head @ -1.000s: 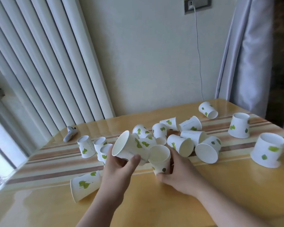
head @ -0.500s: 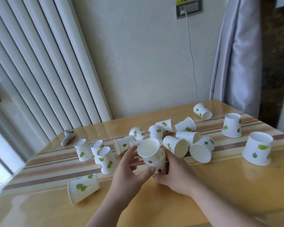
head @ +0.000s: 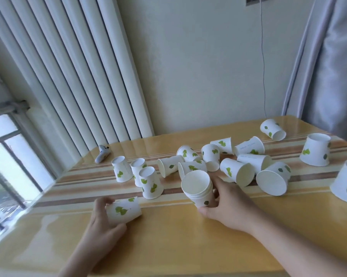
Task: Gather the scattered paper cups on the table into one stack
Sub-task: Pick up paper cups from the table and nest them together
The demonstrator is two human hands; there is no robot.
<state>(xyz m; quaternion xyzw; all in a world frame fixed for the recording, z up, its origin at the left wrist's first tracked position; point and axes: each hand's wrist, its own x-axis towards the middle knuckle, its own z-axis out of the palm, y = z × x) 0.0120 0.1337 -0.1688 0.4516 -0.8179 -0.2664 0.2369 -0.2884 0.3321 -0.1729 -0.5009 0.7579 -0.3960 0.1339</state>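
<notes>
My right hand (head: 227, 204) grips a short stack of nested white cups with green leaves (head: 198, 186), mouth up and tilted left, near the table's middle. My left hand (head: 102, 222) is closed around a single cup lying on its side (head: 123, 209) at the front left. Three cups stand upside down (head: 150, 182) just behind it. Several more cups lie tipped in a cluster (head: 236, 172) behind the stack. Upside-down cups stand at the right (head: 315, 151), and one lies at the far right back (head: 272, 129).
The wooden table (head: 178, 236) has striped bands across its middle. A small white device (head: 102, 155) lies at the back left by the vertical blinds. A window is on the left, a curtain on the right, and a cable hangs down the wall.
My left hand let go of the cup it set into the stack and moved left and down onto the lying cup. The stack stays in my right hand.
</notes>
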